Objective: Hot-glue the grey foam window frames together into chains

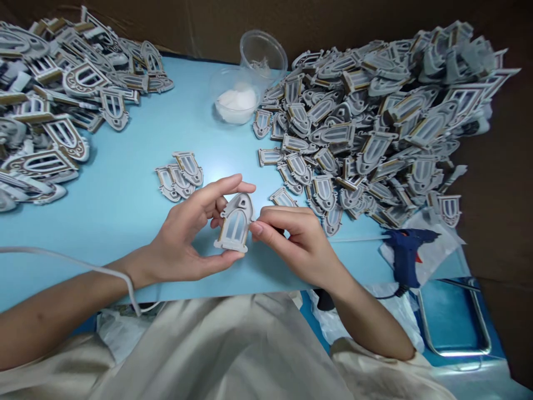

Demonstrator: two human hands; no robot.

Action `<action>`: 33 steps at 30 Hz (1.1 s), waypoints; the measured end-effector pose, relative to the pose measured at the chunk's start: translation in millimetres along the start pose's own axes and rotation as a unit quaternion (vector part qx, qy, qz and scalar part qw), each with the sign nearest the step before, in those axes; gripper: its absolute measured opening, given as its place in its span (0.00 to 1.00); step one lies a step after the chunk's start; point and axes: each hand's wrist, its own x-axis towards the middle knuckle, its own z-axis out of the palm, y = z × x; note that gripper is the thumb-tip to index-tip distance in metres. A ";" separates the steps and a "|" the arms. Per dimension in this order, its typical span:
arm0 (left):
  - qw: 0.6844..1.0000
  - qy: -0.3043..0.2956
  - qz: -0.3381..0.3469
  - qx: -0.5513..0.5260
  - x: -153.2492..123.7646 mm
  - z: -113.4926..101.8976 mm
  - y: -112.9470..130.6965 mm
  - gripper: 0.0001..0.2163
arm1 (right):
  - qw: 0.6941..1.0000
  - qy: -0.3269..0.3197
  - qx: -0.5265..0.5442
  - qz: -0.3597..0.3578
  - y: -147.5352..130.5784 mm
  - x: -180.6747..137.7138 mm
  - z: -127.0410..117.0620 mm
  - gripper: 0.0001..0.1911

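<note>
A small arched window-shaped piece (235,226), grey and white with pale panes and a gold-brown side edge, is held up over the blue table. My left hand (189,233) grips it between the thumb at its base and the fingers at its top. At its right edge, my right hand (293,239) is closed in a pinch with thumb and forefinger. Something dark shows partly inside the right fist, but the fingers hide what it is. Just beyond my left hand lies a little group of similar window pieces (180,176).
Heaps of window pieces fill the left (54,111) and right (366,122) of the table. Clear plastic cups (264,55) stand at the back, one with white material (237,103). A blue glue gun (406,255) lies at right. A white cable (75,258) crosses my left forearm.
</note>
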 end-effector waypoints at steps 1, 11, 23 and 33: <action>1.000 -0.002 -0.003 0.002 -0.7 -0.2 -0.1 0.45 | 1.000 0.010 -0.018 -0.020 -1.0 -1.6 -0.9 0.25; 0.999 -0.023 -0.020 -0.010 -4.6 1.6 4.0 0.46 | 0.954 0.050 -0.222 -0.195 -25.4 4.1 -11.0 0.06; 0.998 -0.029 -0.042 -0.035 -9.1 5.0 5.7 0.48 | 0.874 0.013 -0.376 -0.308 -22.0 20.5 -3.9 0.18; 0.992 -0.054 -0.109 -0.017 -12.5 5.3 6.1 0.48 | 0.866 -0.078 -0.397 -0.293 -21.6 25.4 -3.6 0.16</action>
